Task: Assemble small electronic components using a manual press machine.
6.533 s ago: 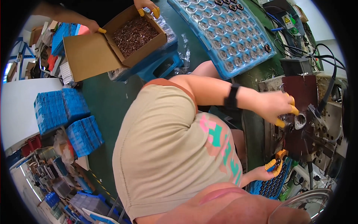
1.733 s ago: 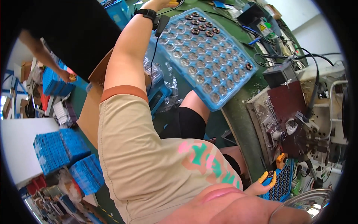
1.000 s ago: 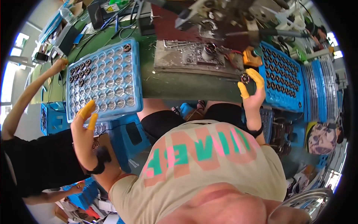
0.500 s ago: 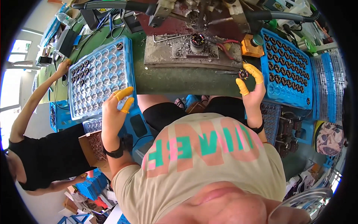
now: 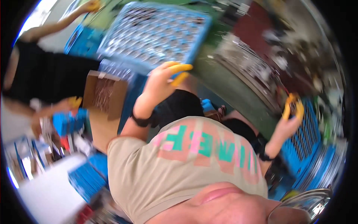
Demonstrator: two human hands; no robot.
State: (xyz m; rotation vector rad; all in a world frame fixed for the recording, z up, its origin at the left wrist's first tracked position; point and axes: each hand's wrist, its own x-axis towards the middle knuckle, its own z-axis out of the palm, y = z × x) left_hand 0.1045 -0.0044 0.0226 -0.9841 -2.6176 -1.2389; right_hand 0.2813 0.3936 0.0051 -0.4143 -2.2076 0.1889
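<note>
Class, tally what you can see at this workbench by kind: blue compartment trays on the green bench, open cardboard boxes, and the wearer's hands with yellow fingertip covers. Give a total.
Blue plastic compartment trays: 2
Open brown cardboard box of small parts: 1
Wearer's hands with yellow fingertip covers: 2, left hand, right hand
Total: 5

A beige short-sleeved T-shirt carries pink and teal block lettering (blurred here); yellow finger cots cap the left hand and right hand, black bands at both wrists.
</note>
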